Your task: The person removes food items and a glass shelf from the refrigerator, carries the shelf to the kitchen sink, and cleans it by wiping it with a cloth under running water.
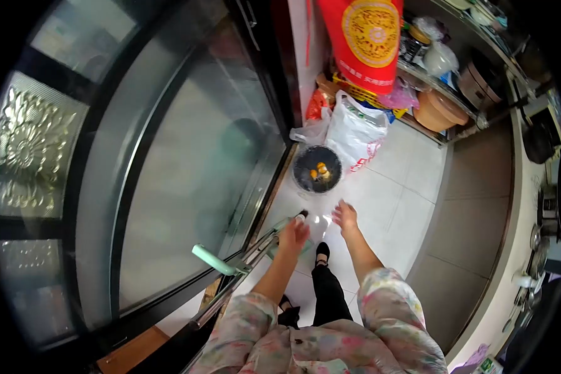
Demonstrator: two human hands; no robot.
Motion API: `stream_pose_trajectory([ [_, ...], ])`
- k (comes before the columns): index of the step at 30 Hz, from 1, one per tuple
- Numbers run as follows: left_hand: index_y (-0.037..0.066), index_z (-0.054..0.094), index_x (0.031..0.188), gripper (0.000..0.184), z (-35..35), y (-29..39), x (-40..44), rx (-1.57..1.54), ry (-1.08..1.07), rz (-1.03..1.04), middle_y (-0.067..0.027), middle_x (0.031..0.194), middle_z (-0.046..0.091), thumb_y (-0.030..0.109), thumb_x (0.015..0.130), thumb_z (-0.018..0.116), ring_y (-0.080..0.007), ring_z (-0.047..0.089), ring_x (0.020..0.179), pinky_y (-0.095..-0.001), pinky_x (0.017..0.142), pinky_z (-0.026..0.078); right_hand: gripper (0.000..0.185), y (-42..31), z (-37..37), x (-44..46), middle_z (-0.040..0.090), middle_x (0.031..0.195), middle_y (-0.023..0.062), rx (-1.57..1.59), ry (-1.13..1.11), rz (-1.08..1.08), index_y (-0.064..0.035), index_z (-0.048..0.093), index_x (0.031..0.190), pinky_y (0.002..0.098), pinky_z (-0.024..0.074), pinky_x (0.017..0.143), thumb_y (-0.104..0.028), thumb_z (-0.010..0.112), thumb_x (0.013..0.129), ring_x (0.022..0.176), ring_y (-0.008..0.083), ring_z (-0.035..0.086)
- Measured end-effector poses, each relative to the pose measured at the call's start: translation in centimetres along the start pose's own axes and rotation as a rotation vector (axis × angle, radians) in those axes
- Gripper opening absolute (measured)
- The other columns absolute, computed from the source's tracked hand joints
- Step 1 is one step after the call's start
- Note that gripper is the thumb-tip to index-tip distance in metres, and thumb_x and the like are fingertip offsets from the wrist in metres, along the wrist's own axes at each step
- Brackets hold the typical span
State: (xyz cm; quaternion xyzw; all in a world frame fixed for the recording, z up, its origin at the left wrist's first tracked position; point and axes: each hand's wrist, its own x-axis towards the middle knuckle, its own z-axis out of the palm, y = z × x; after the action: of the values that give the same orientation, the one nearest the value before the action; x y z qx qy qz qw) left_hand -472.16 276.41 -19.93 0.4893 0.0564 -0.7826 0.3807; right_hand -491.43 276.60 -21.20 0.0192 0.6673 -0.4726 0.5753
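Observation:
My left hand [294,234] is in the lower middle, beside a metal pole with a pale green handle [213,260]. Its fingers look loosely stretched, and I see nothing held in them. Across from it, my right hand [345,216] hangs over the floor tiles with its fingers apart and nothing in it. Just beyond both hands stands a round bin [300,181] with a dark lining. Orange and whitish scraps [320,171] that look like peel lie inside it. A pale green thing [305,244] shows partly below my left hand; its kind is unclear.
A white plastic bag [355,129] stands behind the bin, under a hanging red bag [371,43]. Shelves at the upper right hold pots and an orange-brown basin [439,111]. A dark-framed glass door [193,156] fills the left. Along the right runs a counter [502,249].

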Motion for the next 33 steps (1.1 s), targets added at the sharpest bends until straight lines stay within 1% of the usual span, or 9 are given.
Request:
stream_pose_trajectory([
  [1,0.005,0.049,0.091,0.023,-3.8,-1.0,-0.4,0.049,-0.094,0.008,-0.0075,0.077,0.054,0.028,0.088,0.051,-0.0207,0.057,0.069,-0.0337,0.064,0.052,0.042,2.0,-1.3,-0.1,0.054,0.097,0.0100,-0.025,-0.013,0.026,-0.0054,0.048,0.107,0.0351,0.0480,0.067,-0.040,0.054,0.083,0.084,0.0222,0.056],
  [6,0.002,0.046,0.102,0.023,-15.0,-2.2,-10.4,-0.084,0.319,-0.174,-0.0146,0.084,0.057,0.019,0.087,0.050,-0.0292,0.059,0.078,-0.0365,0.066,0.053,0.014,12.3,-2.0,-6.1,0.056,0.070,0.0083,-0.182,-0.067,0.158,-0.0051,0.051,0.082,0.0301,0.0460,0.041,-0.019,0.053,0.080,0.054,0.0187,0.056],
  [10,0.002,0.048,0.104,0.024,-22.3,-0.9,-18.4,-0.150,0.383,-0.098,-0.0158,0.089,0.059,0.017,0.086,0.051,-0.0306,0.060,0.081,-0.0374,0.071,0.052,0.013,20.8,3.4,-13.1,0.057,0.071,0.0062,-0.380,-0.333,0.334,-0.0067,0.054,0.086,0.0279,0.0459,0.044,-0.017,0.055,0.078,0.053,0.0167,0.057],
  [13,0.002,0.049,0.103,0.023,-28.7,0.3,-24.2,-0.292,0.310,0.006,-0.0157,0.091,0.059,0.017,0.086,0.053,-0.0307,0.060,0.081,-0.0381,0.073,0.051,0.016,25.2,10.1,-20.1,0.058,0.073,0.0046,-0.661,-0.528,0.265,-0.0074,0.054,0.092,0.0272,0.0465,0.045,-0.016,0.055,0.079,0.054,0.0156,0.057],
  [24,-0.001,0.055,0.090,0.016,-53.6,9.1,-44.6,-0.758,0.330,0.512,-0.0115,0.082,0.060,0.013,0.084,0.053,-0.0218,0.057,0.075,-0.0287,0.067,0.049,0.022,51.2,32.1,-45.1,0.059,0.076,0.0044,-0.955,-1.194,0.266,-0.0061,0.055,0.100,0.0264,0.0503,0.051,-0.015,0.058,0.080,0.057,0.0140,0.057],
  [27,0.000,0.055,0.087,0.012,-57.6,12.0,-44.4,-0.851,0.287,0.570,-0.0126,0.084,0.061,0.011,0.083,0.052,-0.0229,0.059,0.075,-0.0295,0.067,0.049,0.019,53.2,35.4,-47.8,0.058,0.077,0.0039,-1.045,-1.171,0.289,-0.0078,0.056,0.098,0.0264,0.0512,0.054,-0.016,0.057,0.081,0.060,0.0139,0.057],
  [30,0.000,0.055,0.086,0.012,-60.6,17.6,-44.7,-0.913,0.257,0.594,-0.0136,0.085,0.061,0.011,0.083,0.053,-0.0241,0.059,0.078,-0.0308,0.068,0.050,0.024,53.8,40.9,-49.1,0.058,0.080,0.0092,-0.874,-1.085,0.346,-0.0013,0.052,0.096,0.0307,0.0537,0.058,-0.022,0.055,0.083,0.070,0.0179,0.060],
  [31,0.000,0.054,0.086,0.012,-63.3,19.2,-43.5,-0.975,0.127,0.635,-0.0150,0.086,0.061,0.011,0.082,0.054,-0.0257,0.060,0.079,-0.0326,0.068,0.050,0.020,54.4,43.5,-49.3,0.060,0.082,0.0055,-0.849,-1.017,0.393,-0.0077,0.054,0.096,0.0296,0.0520,0.061,-0.024,0.050,0.086,0.067,0.0158,0.059],
  [33,0.000,0.053,0.087,0.011,-67.2,24.2,-43.4,-1.026,0.165,0.654,-0.0143,0.085,0.059,0.011,0.083,0.053,-0.0270,0.058,0.081,-0.0347,0.070,0.050,0.024,56.6,49.1,-48.1,0.061,0.089,0.0082,-0.669,-1.027,0.440,-0.0080,0.052,0.101,0.0343,0.0515,0.067,-0.027,0.047,0.087,0.077,0.0220,0.061],
])
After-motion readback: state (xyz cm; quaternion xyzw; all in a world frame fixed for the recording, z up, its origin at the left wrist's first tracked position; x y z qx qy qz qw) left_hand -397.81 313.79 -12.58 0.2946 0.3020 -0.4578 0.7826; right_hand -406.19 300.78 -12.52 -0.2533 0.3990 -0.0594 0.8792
